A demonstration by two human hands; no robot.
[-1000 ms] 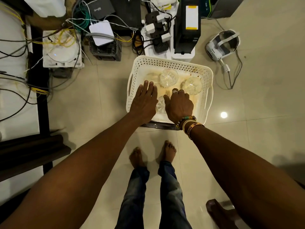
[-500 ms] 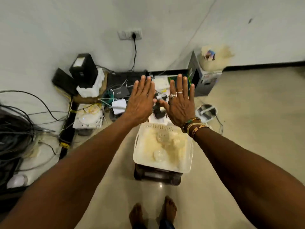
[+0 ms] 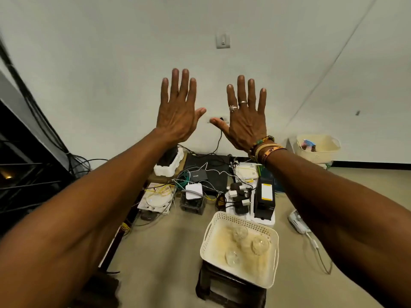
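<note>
White perforated plastic forms the basket that sits on a dark stool on the beige floor, low in the view and right of centre. Inside it are three clear glasses: one near the far wall, one just to its right, and one nearer the front, all standing apart on the yellowish stained bottom. Neither hand touches them. The left hand and the right hand are both raised well above the basket, backs toward the camera, in front of the pale wall. On each hand the fingers are straight, pointing up and slightly apart, holding nothing; the two thumbs point toward each other with a small gap between them. The right hand wears two rings, and beaded and woven bracelets circle its wrist. A wall switch is above the hands. Beyond the basket, against the wall, the floor carries a tangle of cables around a small white box, a tall black device with a white label and other electronics. A cream basket stands at the far right by the wall.
</note>
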